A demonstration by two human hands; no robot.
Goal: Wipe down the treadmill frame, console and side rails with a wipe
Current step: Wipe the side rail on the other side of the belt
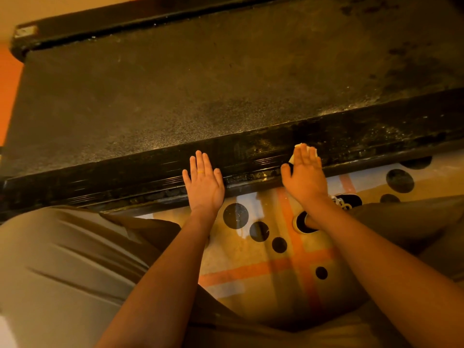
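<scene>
While no writing reads, right hand point(305, 175) flattens wipe point(311, 151) on side rail point(251, 149).

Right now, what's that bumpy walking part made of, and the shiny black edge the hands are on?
The belt looks like rubber, matte, with a fine grainy weave. The side rail looks like glossy black plastic or painted metal; it reflects light. The wipe seems to be pale cloth or paper.

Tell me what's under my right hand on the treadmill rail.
A pale wipe peeks out past the fingertips and thumb side of the right hand, pressed flat on the near side rail. Most of the wipe, and the rail beneath it, is covered.
</scene>
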